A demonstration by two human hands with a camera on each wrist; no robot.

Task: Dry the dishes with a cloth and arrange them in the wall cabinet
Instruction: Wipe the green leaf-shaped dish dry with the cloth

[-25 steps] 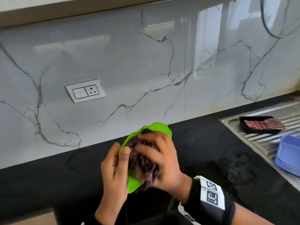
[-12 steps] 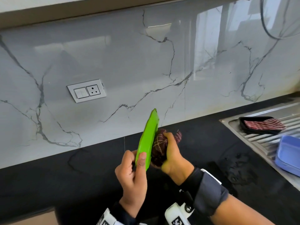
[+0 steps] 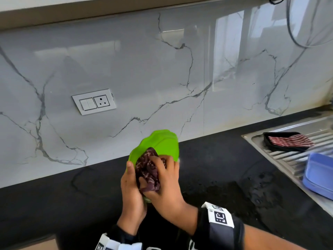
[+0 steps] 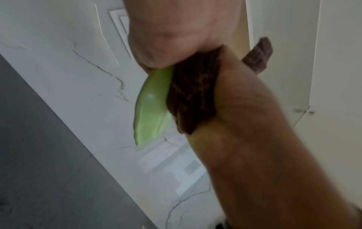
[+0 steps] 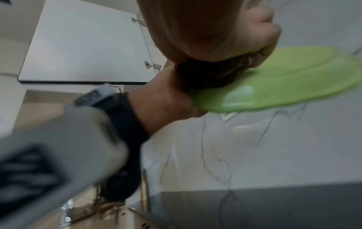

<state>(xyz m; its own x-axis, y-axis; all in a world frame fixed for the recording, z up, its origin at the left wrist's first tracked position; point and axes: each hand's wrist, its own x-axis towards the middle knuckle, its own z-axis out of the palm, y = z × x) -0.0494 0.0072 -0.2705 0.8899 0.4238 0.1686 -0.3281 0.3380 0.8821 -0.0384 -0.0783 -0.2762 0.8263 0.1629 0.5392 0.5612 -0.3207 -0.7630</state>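
While the left hand grips the lower left edge of the green plate, thumb laid up along the rim, the right hand curls its fingers round a bunched maroon patterned cloth and presses it against the plate's face. Both are held up in the air above the black countertop, the plate tilted with its upper edge toward the marble backsplash but apart from it. The left wrist view shows the plate edge-on with the cloth tight against it. To the right, well apart, wet patches mark the counter before the steel draining board, where a blue container and a black tray holding a striped cloth lie. The counter stretches bare and dark to the left. A switch and socket plate sits on the backsplash.
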